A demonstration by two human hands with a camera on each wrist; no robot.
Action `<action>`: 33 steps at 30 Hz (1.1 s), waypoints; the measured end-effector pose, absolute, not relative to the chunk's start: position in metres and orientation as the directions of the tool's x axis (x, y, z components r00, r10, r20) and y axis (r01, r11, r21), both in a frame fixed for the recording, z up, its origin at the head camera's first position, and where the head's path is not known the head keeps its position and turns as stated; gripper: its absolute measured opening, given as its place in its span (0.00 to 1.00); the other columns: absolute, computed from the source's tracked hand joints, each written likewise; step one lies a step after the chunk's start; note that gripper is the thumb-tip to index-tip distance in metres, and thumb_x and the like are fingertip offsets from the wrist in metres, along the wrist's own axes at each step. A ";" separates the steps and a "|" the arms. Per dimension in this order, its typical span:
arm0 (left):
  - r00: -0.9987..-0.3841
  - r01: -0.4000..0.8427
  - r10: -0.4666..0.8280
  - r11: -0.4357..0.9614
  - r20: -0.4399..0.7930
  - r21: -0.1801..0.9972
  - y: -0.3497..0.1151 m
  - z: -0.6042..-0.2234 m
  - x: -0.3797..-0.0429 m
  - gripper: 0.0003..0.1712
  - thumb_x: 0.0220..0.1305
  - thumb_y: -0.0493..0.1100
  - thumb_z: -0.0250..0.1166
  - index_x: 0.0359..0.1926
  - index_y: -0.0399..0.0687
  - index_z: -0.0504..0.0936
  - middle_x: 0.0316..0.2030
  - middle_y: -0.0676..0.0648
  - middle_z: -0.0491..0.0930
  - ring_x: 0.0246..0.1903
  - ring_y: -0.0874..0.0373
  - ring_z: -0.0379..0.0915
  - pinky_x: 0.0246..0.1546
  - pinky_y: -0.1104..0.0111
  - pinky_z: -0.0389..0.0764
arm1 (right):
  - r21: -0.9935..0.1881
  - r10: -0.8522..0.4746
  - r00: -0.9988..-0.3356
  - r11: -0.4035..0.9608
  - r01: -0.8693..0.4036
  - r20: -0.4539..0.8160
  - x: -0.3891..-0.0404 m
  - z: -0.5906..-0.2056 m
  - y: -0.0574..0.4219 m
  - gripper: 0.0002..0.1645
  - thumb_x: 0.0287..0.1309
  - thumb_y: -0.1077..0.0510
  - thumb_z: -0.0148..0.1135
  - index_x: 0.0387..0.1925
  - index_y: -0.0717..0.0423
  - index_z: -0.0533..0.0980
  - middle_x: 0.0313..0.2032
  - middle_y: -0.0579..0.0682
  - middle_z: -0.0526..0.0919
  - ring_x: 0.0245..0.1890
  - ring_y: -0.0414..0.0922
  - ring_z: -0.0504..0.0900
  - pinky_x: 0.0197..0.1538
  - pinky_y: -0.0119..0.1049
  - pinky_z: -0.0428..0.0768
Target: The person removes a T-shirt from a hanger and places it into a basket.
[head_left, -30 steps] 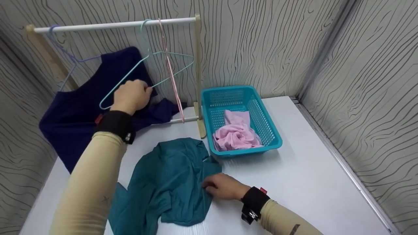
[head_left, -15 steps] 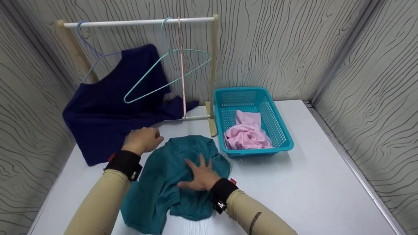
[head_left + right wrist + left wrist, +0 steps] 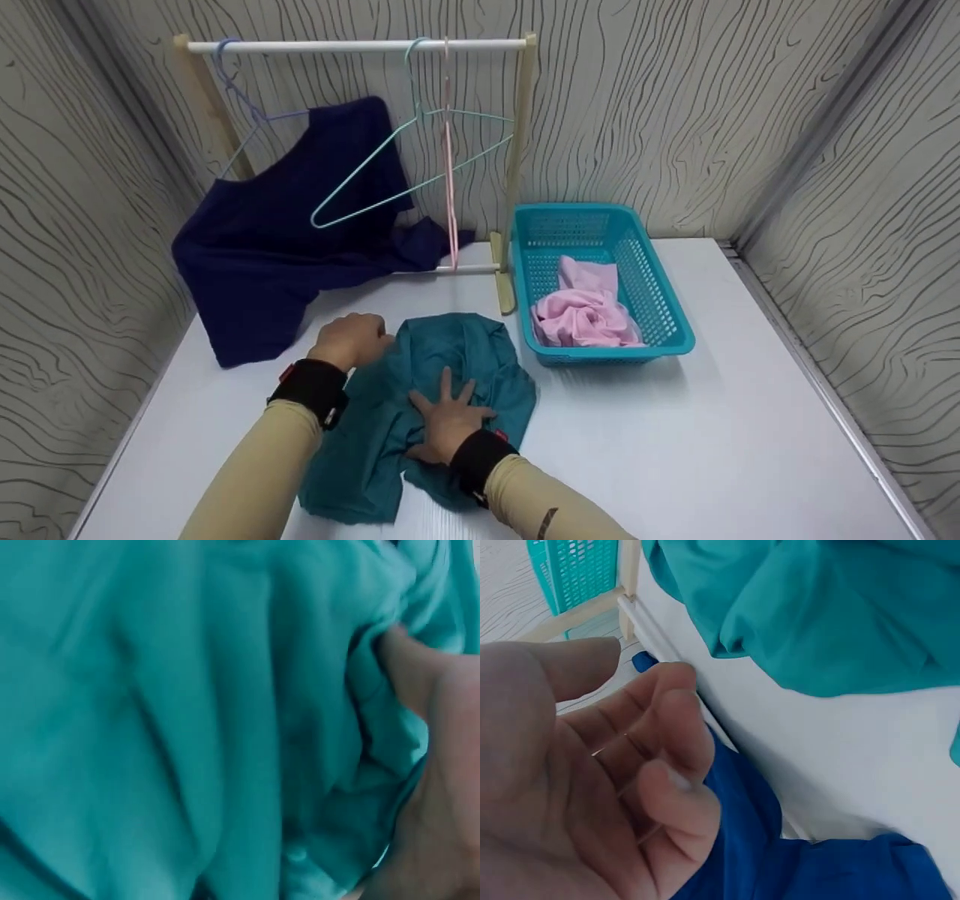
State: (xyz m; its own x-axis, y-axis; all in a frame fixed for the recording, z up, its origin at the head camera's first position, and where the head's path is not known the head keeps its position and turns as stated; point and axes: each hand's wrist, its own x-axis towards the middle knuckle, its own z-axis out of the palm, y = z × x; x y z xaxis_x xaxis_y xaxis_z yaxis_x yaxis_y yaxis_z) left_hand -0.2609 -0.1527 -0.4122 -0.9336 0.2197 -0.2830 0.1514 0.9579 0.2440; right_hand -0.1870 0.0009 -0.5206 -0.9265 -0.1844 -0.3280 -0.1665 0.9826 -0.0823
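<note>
A crumpled teal garment (image 3: pixel 457 337) lies on the white table (image 3: pixel 675 442). Spread across its middle, my right hand (image 3: pixel 450 424) rests with fingers apart; the right wrist view shows the thumb (image 3: pixel 412 675) against the teal folds. My left hand (image 3: pixel 352 339) hovers by the garment's left upper edge. In the left wrist view its fingers (image 3: pixel 686 735) are loosely curled, with nothing in them. Behind it, a navy shirt (image 3: pixel 285 217) hangs askew from a purple hanger (image 3: pixel 255 116), its lower part spread over the table.
The rack's white rail (image 3: pixel 337 46) also carries a mint hanger (image 3: pixel 367 161) and a pink hanger (image 3: pixel 450 180), both bare. Right of the rack stands a blue-green basket (image 3: pixel 679 341) holding pink cloth (image 3: pixel 585 315). Patterned walls (image 3: pixel 637 112) enclose the table.
My left hand has let go of the mint hanger and come down beside the teal garment. My right hand has moved from the garment's right edge onto its middle, fingers spreading. The view has shifted left.
</note>
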 end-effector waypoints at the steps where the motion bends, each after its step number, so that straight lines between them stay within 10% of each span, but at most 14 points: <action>1: -0.932 0.150 0.218 0.959 -0.289 0.241 -0.153 -0.413 -0.261 0.19 0.71 0.50 0.54 0.50 0.42 0.80 0.44 0.40 0.82 0.42 0.46 0.78 0.46 0.51 0.78 | -0.078 -0.180 -0.926 0.983 -0.163 -0.331 -0.188 -0.520 0.002 0.51 0.44 0.26 0.67 0.70 0.23 0.58 0.76 0.55 0.48 0.70 0.68 0.59 0.45 0.71 0.75; 14: -0.933 0.130 0.201 0.962 -0.299 0.239 -0.154 -0.418 -0.255 0.19 0.70 0.50 0.55 0.50 0.41 0.81 0.44 0.40 0.83 0.40 0.46 0.78 0.45 0.51 0.78 | -0.351 -0.272 -0.956 0.911 -0.218 -0.111 -0.194 -0.526 0.044 0.24 0.50 0.66 0.66 0.52 0.52 0.78 0.56 0.61 0.71 0.45 0.57 0.79 0.40 0.49 0.82; 33: -0.921 0.122 0.203 0.961 -0.334 0.246 -0.158 -0.419 -0.254 0.19 0.70 0.50 0.54 0.50 0.41 0.81 0.42 0.42 0.82 0.37 0.49 0.75 0.45 0.52 0.77 | -0.400 -0.419 -0.902 0.848 -0.348 -0.102 -0.197 -0.488 0.089 0.18 0.50 0.71 0.56 0.35 0.51 0.86 0.40 0.46 0.86 0.42 0.45 0.82 0.46 0.42 0.80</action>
State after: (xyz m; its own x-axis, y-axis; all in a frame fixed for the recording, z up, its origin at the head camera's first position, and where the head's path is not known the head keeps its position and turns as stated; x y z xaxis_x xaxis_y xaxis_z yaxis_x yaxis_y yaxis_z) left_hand -0.2545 -0.1575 -0.4186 -0.9206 0.2026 -0.3337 0.1223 0.9615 0.2462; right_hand -0.1968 0.0895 -0.4878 -0.9024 -0.4187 -0.1018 -0.3482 0.8476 -0.4004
